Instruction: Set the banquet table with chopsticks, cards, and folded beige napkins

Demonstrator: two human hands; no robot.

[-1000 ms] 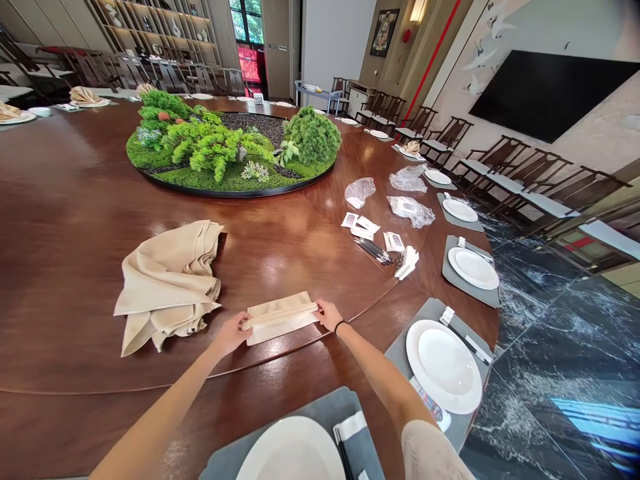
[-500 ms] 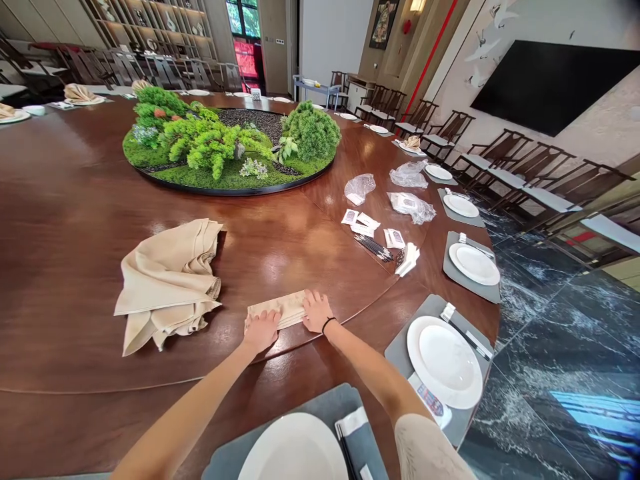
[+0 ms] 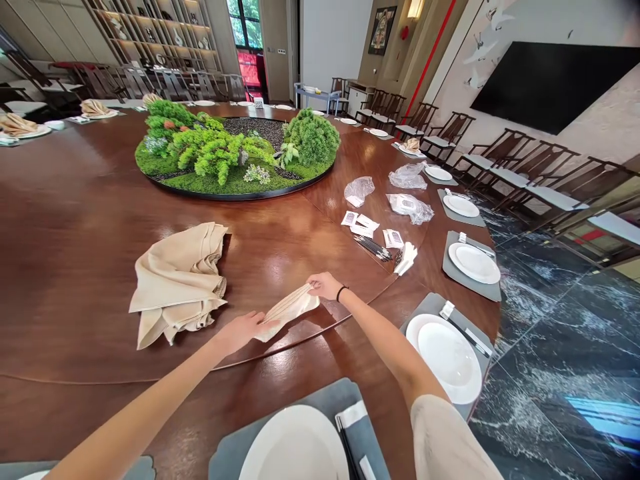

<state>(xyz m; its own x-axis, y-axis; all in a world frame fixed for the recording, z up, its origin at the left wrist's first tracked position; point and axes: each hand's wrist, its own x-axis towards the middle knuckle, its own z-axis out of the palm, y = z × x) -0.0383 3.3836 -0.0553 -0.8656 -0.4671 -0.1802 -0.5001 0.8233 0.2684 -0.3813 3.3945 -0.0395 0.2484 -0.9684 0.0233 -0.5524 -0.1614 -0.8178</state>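
A pleated beige cloth napkin (image 3: 289, 311) is stretched at a slant between my two hands above the wooden table. My right hand (image 3: 325, 287), with a black band at the wrist, pinches its upper right end. At the lower left end, my left hand (image 3: 245, 331) is closed on the folds, its fingertips partly hidden by the cloth. Left of my hands lies a loose pile of beige napkins (image 3: 175, 283). A white plate (image 3: 295, 447) rests on a grey placemat nearest me, with black chopsticks (image 3: 346, 447) in a white sleeve beside it.
A round green plant centrepiece (image 3: 240, 150) fills the middle of the wooden table (image 3: 75, 267). Chopsticks (image 3: 373, 247), small white packets (image 3: 364, 225) and plastic bags (image 3: 410, 207) lie to the right. More place settings with white plates (image 3: 445, 357) follow the table edge.
My right hand has lifted its end of the napkin, and the cloth went from lying flat to a raised slant. My left hand has shifted slightly left at the other end.
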